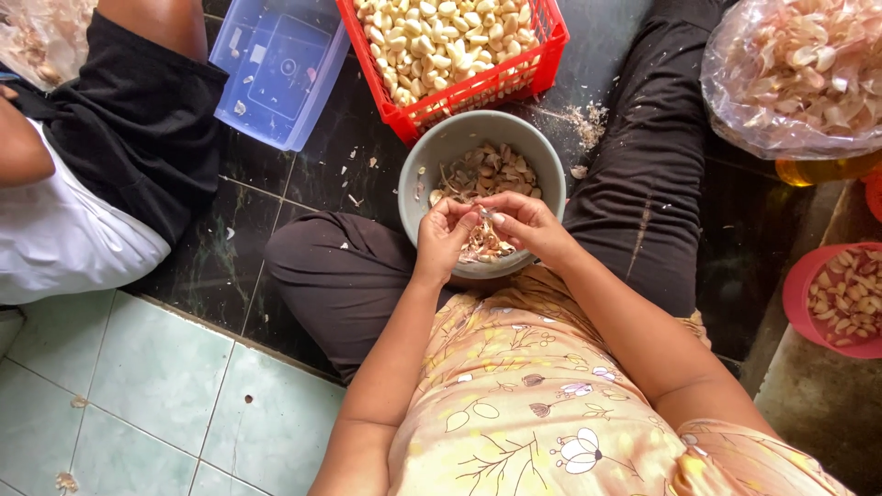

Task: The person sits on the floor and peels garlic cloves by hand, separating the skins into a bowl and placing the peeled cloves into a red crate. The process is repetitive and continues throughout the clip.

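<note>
Both hands [487, 225] meet over grey bowl [432, 152]; red crate [478, 92] touches its rim.

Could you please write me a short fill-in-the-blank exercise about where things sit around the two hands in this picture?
1. The left hand and right hand meet over a round grey ____ of garlic cloves.
2. The red plastic lattice basket holds ____ garlic cloves.
3. The clear blue plastic tub lies to the ____ of that basket in the picture.

Missing words: bowl; peeled; left
</note>
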